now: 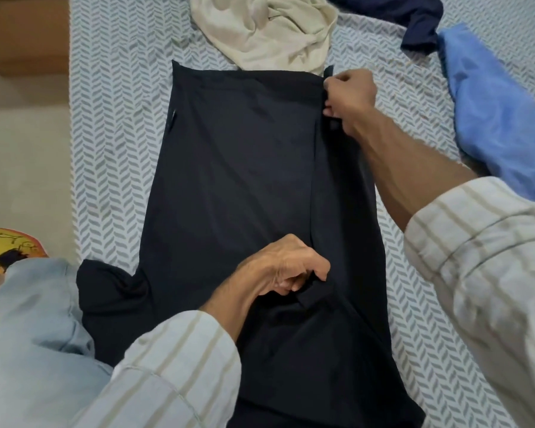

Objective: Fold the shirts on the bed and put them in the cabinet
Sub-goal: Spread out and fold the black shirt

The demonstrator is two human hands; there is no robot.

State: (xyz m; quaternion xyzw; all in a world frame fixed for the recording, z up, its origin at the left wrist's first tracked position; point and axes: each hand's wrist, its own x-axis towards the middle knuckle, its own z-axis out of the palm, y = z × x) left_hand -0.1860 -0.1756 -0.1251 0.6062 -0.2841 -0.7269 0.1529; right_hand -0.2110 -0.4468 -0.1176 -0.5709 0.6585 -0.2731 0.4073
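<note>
- While the right hand (349, 94) pinches the far right edge of the black shirt (238, 168) near its hem, fingers curled on the cloth, it would do well to hold that edge taut and level with the bed.
- Nearer the body, the left hand (288, 273) grips a small bunch of the same shirt, about where the folded right panel's seam line ends; both hands look to be on one long flap.
- Judging from the crease running between the two hands, the step in hand is laying the right side of the shirt inward; the fold will sit cleaner if both hands move together so the edge stays straight and parallel to the shirt's left side.
- One sleeve (105, 291) lies spread at the near left and seems not yet tucked in; it probably needs the matching fold next.
- Beyond the black shirt on the patterned bed sheet (115, 125), a crumpled cream shirt (266, 29) touches its far hem, with a navy garment (414, 17) and a blue shirt (491, 112) well to the right, all unfolded.
- No cabinet is in view.
</note>
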